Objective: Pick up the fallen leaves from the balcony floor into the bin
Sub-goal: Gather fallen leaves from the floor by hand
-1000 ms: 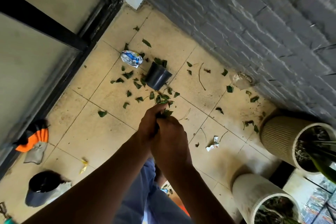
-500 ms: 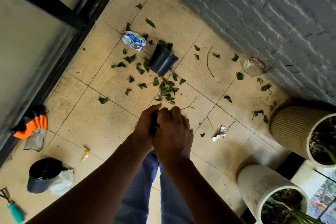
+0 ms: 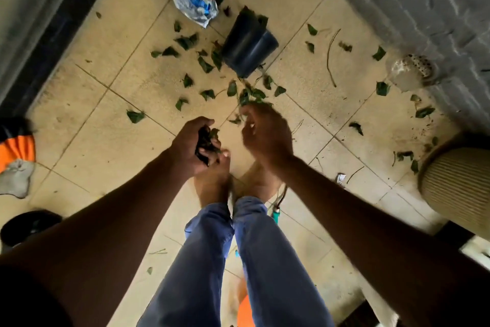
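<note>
the left hand (image 3: 195, 145) clutches a dark, crumpled wad of leaves (image 3: 208, 141), fingers curled tight around it. the right hand (image 3: 265, 131) is blurred, its fingers loosely bent over green leaf scraps (image 3: 249, 94) scattered mid-floor (image 3: 106, 127) beside a tipped black pot (image 3: 249, 46).

right hand (image 3: 265, 135) motion-blurred, ribbed planter (image 3: 458, 183) cut by right edge

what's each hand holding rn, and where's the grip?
Left hand grips a bunch of leaves, fingers curled round the clump. Right hand is blurred; whether it holds anything cannot be told.
</note>
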A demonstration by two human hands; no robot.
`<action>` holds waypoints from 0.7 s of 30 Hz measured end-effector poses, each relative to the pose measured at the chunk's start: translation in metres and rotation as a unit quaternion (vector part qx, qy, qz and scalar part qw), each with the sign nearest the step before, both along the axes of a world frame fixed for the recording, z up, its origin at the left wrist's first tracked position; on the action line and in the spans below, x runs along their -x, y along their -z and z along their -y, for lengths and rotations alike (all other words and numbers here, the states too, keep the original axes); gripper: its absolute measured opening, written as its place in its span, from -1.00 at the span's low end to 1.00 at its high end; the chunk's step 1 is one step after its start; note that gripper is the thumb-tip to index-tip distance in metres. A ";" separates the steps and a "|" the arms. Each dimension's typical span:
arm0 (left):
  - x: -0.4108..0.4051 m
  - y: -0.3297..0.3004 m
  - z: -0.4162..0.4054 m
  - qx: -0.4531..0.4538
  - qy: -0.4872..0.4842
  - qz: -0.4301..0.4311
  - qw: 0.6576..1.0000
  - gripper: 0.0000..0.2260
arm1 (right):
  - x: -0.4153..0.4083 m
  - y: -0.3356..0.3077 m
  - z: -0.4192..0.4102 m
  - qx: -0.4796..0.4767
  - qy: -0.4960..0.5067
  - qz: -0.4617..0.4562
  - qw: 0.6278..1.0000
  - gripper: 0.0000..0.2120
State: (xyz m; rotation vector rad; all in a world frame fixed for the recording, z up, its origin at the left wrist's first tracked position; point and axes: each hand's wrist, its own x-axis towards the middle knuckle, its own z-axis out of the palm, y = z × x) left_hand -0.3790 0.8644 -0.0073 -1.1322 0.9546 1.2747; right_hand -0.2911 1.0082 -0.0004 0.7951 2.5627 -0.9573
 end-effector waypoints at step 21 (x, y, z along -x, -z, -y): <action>-0.054 0.059 0.043 -0.142 -0.038 0.096 0.984 -0.85 | -0.023 0.102 -0.050 0.029 0.037 -0.008 0.999 -0.81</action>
